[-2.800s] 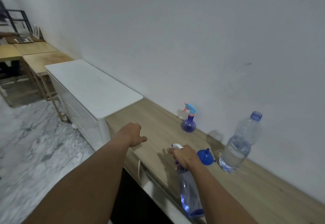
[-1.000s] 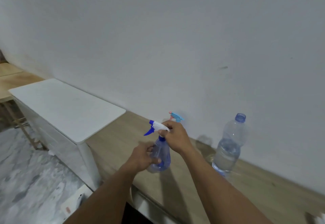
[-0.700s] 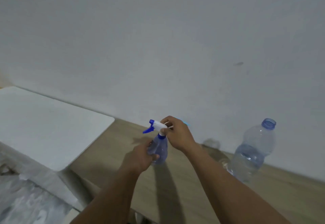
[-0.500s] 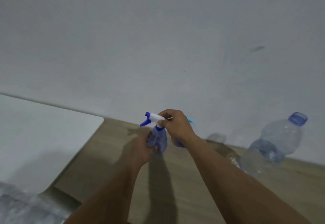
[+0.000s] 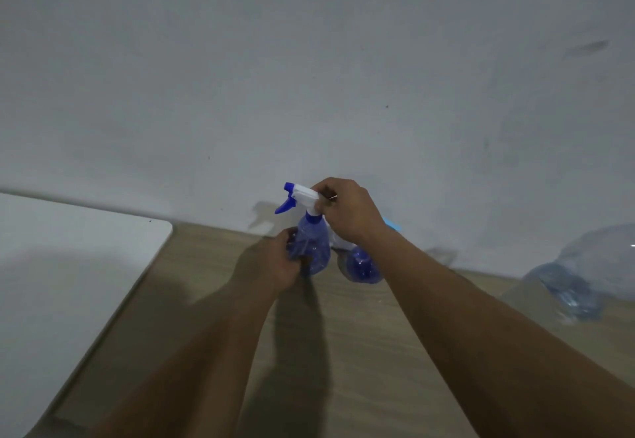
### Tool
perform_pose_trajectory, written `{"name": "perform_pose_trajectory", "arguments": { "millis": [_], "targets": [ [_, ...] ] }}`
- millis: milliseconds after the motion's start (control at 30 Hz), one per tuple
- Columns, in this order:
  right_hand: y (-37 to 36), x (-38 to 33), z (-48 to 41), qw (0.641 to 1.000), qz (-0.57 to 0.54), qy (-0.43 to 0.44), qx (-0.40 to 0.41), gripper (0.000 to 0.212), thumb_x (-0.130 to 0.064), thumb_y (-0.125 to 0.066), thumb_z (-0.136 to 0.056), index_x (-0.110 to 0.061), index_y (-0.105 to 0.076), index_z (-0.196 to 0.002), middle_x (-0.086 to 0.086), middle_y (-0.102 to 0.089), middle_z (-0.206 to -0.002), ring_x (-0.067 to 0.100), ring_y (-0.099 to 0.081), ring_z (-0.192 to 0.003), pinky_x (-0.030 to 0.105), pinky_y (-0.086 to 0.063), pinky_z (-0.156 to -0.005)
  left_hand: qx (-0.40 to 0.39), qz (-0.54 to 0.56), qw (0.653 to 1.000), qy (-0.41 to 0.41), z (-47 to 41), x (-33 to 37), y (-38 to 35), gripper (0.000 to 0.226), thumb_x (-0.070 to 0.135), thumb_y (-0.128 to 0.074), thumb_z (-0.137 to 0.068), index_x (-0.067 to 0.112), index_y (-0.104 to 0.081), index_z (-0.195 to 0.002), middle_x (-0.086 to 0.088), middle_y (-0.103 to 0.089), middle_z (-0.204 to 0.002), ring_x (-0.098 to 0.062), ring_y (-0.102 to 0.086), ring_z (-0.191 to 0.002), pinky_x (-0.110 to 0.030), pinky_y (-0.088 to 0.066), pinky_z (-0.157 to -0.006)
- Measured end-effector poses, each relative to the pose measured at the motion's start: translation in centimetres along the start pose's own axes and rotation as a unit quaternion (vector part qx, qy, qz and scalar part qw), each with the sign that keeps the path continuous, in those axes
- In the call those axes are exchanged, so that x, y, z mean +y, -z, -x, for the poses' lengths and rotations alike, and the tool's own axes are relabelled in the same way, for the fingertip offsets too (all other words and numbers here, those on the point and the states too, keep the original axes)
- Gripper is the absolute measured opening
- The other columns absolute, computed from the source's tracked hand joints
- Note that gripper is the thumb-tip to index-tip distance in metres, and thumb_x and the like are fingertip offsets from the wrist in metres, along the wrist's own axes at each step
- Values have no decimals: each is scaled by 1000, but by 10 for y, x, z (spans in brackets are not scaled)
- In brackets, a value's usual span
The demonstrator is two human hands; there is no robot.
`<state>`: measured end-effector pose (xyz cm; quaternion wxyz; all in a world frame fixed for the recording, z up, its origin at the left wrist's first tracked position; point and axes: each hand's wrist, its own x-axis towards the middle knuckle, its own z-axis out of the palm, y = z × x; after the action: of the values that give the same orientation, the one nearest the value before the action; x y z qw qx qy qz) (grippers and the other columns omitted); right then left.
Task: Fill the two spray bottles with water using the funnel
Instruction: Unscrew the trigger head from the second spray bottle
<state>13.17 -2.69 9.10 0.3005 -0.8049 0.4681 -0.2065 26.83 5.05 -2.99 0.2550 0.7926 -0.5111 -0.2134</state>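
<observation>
Over on the wooden counter [image 5: 360,351], right against the grey wall [image 5: 309,77], both hands are on one clear spray bottle [image 5: 314,248]. It stands upright, base down on the wood. Left hand [image 5: 275,264] wraps the bottle's lower body, fingers curled around the left side and gripping it. Right hand [image 5: 347,212] is up at the top, fingers closed around the back of the white trigger head [image 5: 302,195], whose blue nozzle and lever point off to the left. Just beside it on the right, the second spray bottle [image 5: 362,266] sits by the wall, a darker blue, mostly hidden behind the right wrist, with a sliver of its light blue sprayer [image 5: 391,224] poking out past the forearm. Well off to the right, a large clear water bottle [image 5: 584,276] rests at the frame edge, blurred, partly filled. On the left, a white tabletop [image 5: 68,266] butts up against the counter.
</observation>
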Motion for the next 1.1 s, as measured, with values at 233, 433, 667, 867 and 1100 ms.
{"name": "perform_pose_trajectory", "arguments": {
  "millis": [233,433,667,867,1100],
  "targets": [
    [17,11,8,998,26,16,47,31,-15,-62,-97,-19,-63,-128,1,-67,-117,14,-62,-101,25,-50,-90,48,117,992,-4,17,18,-1,49,22,-74,-85,21,-52,-129,9,-61,-112,-8,-58,-99,-29,-51,-90],
    [36,39,32,993,58,23,96,43,-13,-60,-90,-17,-61,-133,2,-60,-132,17,-57,-117,22,-41,-96,159,182,969,57,70,48,-65,44,2,-75,-72,9,-56,-110,-8,-59,-108,-30,-61,-93,-41,-52,-78],
    [40,77,50,991,112,-78,-3,27,-9,-60,-95,-15,-61,-121,6,-64,-110,21,-58,-95,30,-43,-78,33,180,983,0,56,94,-93,26,15,-44,-104,-3,-59,-113,-18,-65,-101,-24,-60,-89,-29,-54,-84],
    [58,83,77,993,89,-72,-18,20,-13,-64,-93,-14,-63,-113,2,-59,-101,20,-56,-88,23,-38,-65,-36,197,980,-11,65,98,-93,49,33,-72,-85,3,-60,-123,-19,-65,-114,-37,-60,-112,-36,-47,-87],
    [84,80,139,995,40,-89,-28,18,-13,-67,-88,-17,-68,-106,1,-64,-94,20,-58,-85,26,-40,-64,-119,188,974,-43,119,122,-85,51,31,-79,-73,36,-58,-120,3,-70,-115,-21,-67,-106,-34,-54,-89]
  ]
}}
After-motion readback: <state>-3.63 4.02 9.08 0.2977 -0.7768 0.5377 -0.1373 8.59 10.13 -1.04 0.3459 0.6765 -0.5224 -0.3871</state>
